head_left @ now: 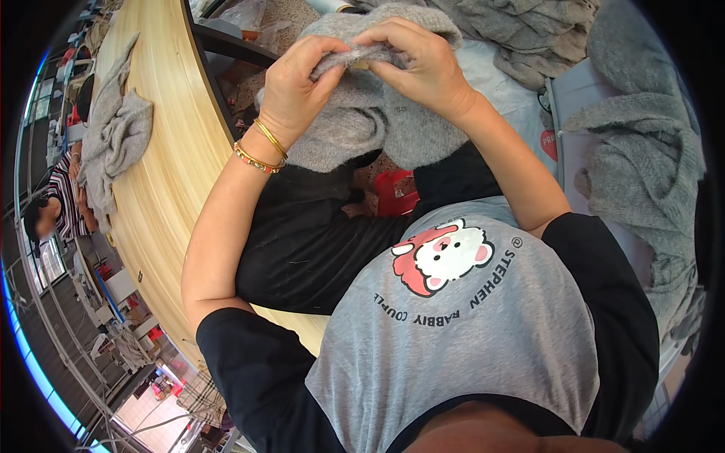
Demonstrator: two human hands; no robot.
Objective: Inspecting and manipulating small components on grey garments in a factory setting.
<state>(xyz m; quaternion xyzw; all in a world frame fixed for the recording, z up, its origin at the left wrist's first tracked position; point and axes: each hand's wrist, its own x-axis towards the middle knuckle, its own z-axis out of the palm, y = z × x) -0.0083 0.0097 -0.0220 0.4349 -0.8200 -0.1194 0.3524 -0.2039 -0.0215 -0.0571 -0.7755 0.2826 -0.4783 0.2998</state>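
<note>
A grey fuzzy knitted garment (340, 128) hangs from my two hands and drapes down over my knees. My left hand (302, 79) pinches its upper edge between thumb and fingers. Close beside it, my right hand (419, 64) grips the same edge, thumb underneath and fingers on top. A short stretch of the knit runs taut between the two hands. Something small and yellowish shows just under the edge near my right thumb, too small to make out. The lower folds of the garment hang loosely.
A pale wooden table (170, 196) curves along my left, with another grey knit piece (121, 136) on it. Grey knits (642, 151) hang over a bin at my right, and a heap of knits (521, 30) lies ahead. Another person (68, 189) is at the far left.
</note>
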